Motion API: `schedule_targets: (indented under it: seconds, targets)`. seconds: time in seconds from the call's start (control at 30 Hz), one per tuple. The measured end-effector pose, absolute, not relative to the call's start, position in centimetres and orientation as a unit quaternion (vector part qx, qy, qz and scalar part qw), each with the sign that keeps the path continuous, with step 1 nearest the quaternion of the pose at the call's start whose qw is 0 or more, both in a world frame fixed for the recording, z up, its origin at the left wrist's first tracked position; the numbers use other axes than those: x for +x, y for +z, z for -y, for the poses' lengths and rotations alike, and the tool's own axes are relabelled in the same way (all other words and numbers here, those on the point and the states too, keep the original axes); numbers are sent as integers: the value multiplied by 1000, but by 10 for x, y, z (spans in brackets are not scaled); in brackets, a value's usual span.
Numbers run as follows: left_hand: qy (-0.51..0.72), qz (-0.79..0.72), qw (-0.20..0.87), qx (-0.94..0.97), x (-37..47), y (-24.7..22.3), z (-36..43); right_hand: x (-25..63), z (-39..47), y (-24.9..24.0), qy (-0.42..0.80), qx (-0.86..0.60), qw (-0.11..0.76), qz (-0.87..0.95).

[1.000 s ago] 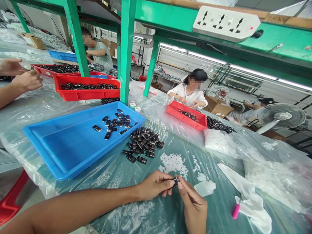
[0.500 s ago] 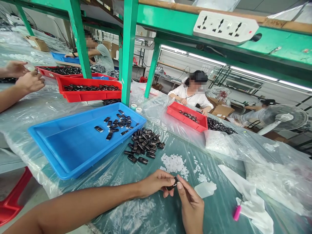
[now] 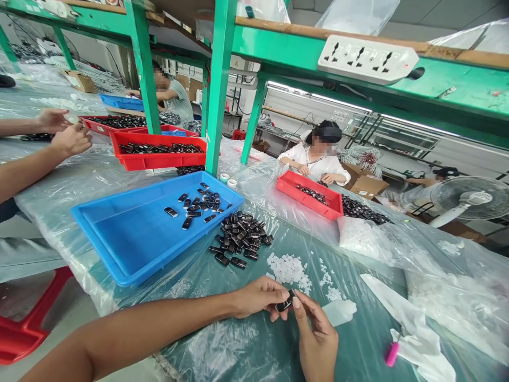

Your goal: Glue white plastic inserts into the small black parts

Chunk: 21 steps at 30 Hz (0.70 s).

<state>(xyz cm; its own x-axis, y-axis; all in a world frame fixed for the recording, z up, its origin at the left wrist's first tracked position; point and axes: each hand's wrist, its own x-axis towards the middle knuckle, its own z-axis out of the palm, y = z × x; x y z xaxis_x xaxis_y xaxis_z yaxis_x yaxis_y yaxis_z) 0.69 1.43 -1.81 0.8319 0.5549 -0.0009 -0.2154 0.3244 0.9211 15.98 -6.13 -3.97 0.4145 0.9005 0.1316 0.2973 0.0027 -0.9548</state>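
Observation:
A small glossy black casing (image 3: 284, 302) is pinched between my two hands above the table. My left hand (image 3: 260, 298) grips it from the left, thumb on top. From the right, the thumb and forefinger of my right hand (image 3: 314, 329) close on its other end. Just beyond my hands lies a scatter of small white pieces (image 3: 289, 269). A pile of similar black casings (image 3: 244, 236) is on the table beside the blue tray (image 3: 119, 233), which has more of them at its right end. A translucent plastic bottle (image 3: 340, 312) lies right of my right hand.
To the right are a white cloth (image 3: 413, 334), a pink-handled tool (image 3: 392, 354) and a bag of white pieces (image 3: 445, 292). Green posts (image 3: 220, 90) hold a shelf over the table. Red trays (image 3: 159, 159) stand behind. Co-workers' hands (image 3: 71, 139) are at the left and across the table.
The view has swung slightly left, so things sit farther right. Both my hands still hold the black casing, which appears slightly turned.

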Motion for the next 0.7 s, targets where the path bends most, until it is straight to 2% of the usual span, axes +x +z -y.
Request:
schedule_targets:
  seconds: [0.27, 0.37, 0.43, 0.57, 0.7]
  targets:
    - [282, -232, 705, 607, 5, 13, -21, 156, 58, -28, 234, -632, 538, 506]
    - [321, -263, 622, 664, -12, 42, -27, 161, 58, -19, 222, -624, 543, 516]
    - [342, -324, 495, 730, -31, 62, -32, 167, 58, -14, 228, -620, 535, 526]
    - [343, -482, 158, 790, -85, 94, -49, 177, 60, -7, 259, -611, 503, 553]
    - [219, -647, -62, 727, -135, 97, -71, 184, 63, -4, 202, -582, 472, 630]
